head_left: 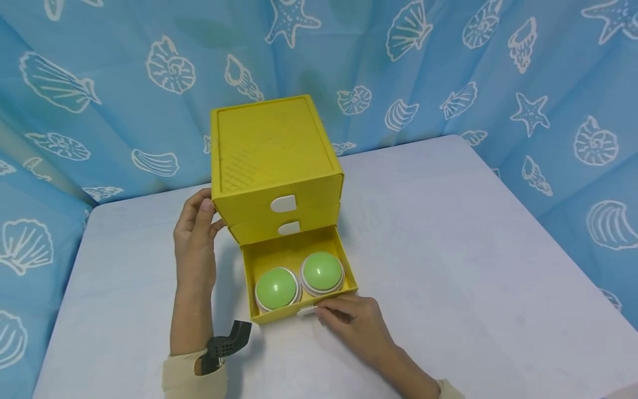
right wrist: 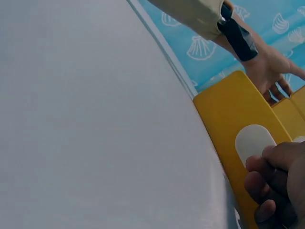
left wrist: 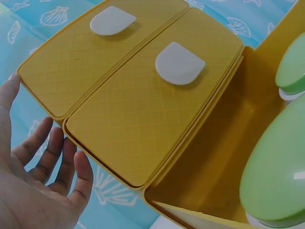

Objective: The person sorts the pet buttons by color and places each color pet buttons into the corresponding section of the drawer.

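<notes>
A yellow drawer cabinet stands near the back of the table, its lowest drawer pulled out. Two light-green domes with white rims, one on the left and one on the right, sit inside that drawer. My right hand pinches the drawer's white handle between thumb and fingers. Against the cabinet's left side rests my left hand, its fingers loosely bent and the thumb near the front edge. The upper two drawers are closed, with white handles.
A white table spreads around the cabinet. Behind it and at both sides hangs a blue curtain with white shells and starfish. A black strap-like device is on the left wrist.
</notes>
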The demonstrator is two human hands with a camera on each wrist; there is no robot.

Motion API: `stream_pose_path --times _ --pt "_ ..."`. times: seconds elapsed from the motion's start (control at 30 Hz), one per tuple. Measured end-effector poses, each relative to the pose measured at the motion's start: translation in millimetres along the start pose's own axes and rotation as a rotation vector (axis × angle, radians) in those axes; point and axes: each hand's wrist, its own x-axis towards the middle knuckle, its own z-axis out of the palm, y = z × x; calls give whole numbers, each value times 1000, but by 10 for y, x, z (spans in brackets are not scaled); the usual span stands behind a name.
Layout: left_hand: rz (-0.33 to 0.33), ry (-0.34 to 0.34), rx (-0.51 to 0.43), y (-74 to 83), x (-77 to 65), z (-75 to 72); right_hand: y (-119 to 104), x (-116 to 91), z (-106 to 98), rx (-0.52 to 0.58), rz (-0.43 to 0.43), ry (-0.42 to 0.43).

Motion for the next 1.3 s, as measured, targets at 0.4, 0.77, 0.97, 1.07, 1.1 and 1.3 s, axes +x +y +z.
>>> stream_pose_path --times 0.4,0.77,0.97,1.07,1.1,1.3 --pt "-8 -2 14 -4 -4 0 96 105 30 34 24 1" --pt "7 -4 5 -27 0 -11 150 169 56 33 34 -16" --pt "11 -1 5 -24 -3 -8 166 210 52 16 27 -16" --pt "5 3 15 -21 -10 -6 183 233 57 12 20 -14" --pt "3 4 18 -21 -12 -6 193 239 61 16 18 -14" --pt "15 -7 1 -38 -16 -14 248 269 83 27 -1 -7"
